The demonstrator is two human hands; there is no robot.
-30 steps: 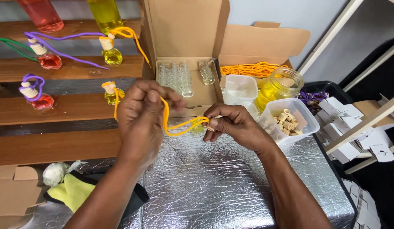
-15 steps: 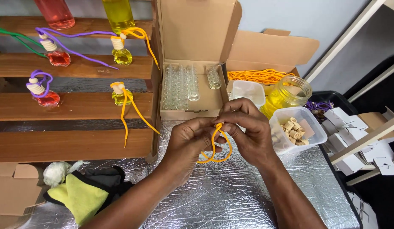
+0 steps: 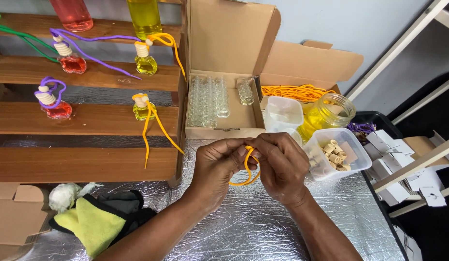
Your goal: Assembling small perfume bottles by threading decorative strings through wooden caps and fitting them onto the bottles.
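Silver foil tabletop (image 3: 263, 232), orange cord (image 3: 245, 170) looped downward, 2 hands pinching

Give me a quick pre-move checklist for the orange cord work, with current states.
1. Orange cord pinched by both left hand and right hand: ok.
2. Cord loop hangs free above the foil surface: ok.
3. Cord ends visible: cannot tell, hidden by fingers.
4. Tub of wooden caps open, beside right hand: ok.
5. Empty glass bottles in open cardboard box: ok.
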